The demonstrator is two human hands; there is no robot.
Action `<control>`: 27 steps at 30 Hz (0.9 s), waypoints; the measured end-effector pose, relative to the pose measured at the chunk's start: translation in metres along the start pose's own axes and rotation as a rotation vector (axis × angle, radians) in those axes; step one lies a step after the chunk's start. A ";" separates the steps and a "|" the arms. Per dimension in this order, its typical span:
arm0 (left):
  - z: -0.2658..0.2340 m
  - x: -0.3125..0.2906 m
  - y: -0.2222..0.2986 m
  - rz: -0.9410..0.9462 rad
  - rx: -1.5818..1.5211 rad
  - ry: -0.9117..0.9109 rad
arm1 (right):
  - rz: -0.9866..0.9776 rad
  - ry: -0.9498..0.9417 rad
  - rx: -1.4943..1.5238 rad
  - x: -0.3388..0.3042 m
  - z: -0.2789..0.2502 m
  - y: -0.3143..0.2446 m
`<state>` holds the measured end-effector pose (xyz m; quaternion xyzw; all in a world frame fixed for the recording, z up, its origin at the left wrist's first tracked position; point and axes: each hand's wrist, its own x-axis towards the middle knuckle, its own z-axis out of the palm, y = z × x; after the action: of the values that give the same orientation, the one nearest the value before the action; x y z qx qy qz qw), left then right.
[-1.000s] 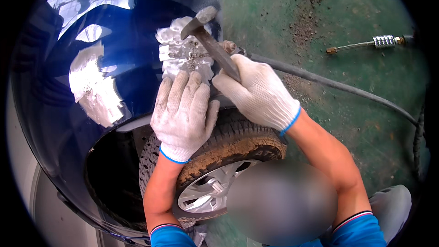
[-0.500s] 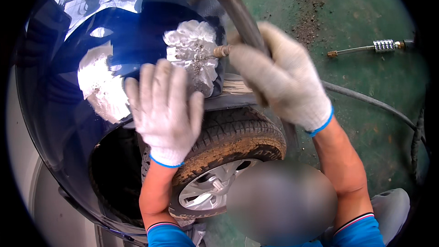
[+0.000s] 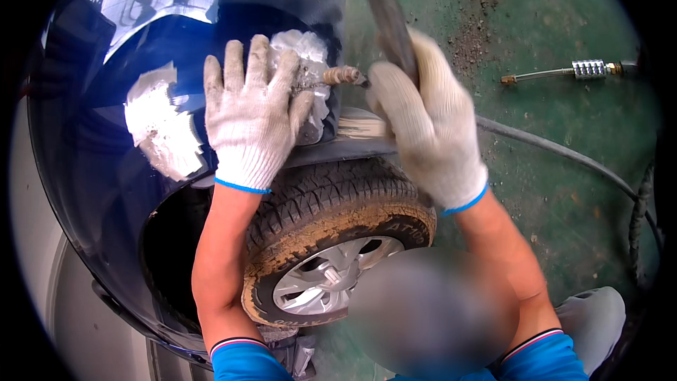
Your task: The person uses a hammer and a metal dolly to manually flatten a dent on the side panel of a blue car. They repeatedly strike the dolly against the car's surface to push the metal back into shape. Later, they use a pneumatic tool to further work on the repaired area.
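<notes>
My left hand (image 3: pixel 250 109), in a white knitted glove, lies spread and flat on the dark blue car panel (image 3: pixel 236 21). It covers part of a roughly sanded, silvery patch (image 3: pixel 303 46). From that patch a short rod with a tan, ribbed wrapping (image 3: pixel 342 75) sticks out towards my other hand. My gloved right hand (image 3: pixel 434 116) is closed round the handle of a hammer (image 3: pixel 388 17). The hammer's head is mostly cut off by the upper edge of the picture. The rod's tip ends just beside my right fingers; whether they touch is unclear.
A second bare patch (image 3: pixel 162 127) lies further left on the panel. Below the wheel arch is a muddy tyre (image 3: pixel 338 219). On the green floor are an air hose (image 3: pixel 564 152), a metal hose fitting (image 3: pixel 589 69) and scattered dirt (image 3: pixel 476 25). A blurred round shape covers the lower middle.
My left hand has moved up and now overlaps the right-hand patch. The hammer's head has risen mostly out of the picture, and my right wrist has shifted left.
</notes>
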<state>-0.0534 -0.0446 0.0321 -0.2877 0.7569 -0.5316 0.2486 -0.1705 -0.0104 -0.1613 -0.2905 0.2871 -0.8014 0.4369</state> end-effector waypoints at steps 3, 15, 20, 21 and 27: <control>-0.008 -0.001 -0.002 0.036 -0.028 -0.034 | 0.253 -0.042 -0.002 -0.027 0.000 0.010; -0.016 -0.063 -0.013 -0.028 -0.068 0.015 | 0.018 -0.345 -0.407 -0.020 0.032 0.044; -0.016 -0.063 -0.015 -0.022 -0.071 0.040 | 0.051 -0.199 -0.217 -0.013 0.022 0.017; -0.015 -0.061 -0.013 -0.020 -0.072 0.051 | 0.078 -0.211 -0.210 -0.014 0.023 0.018; -0.015 -0.063 -0.012 -0.038 -0.079 -0.018 | 0.022 -0.303 -0.328 -0.021 0.025 0.039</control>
<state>-0.0166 0.0060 0.0522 -0.3163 0.7694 -0.5033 0.2339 -0.1227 -0.0147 -0.1771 -0.4717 0.3480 -0.6863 0.4306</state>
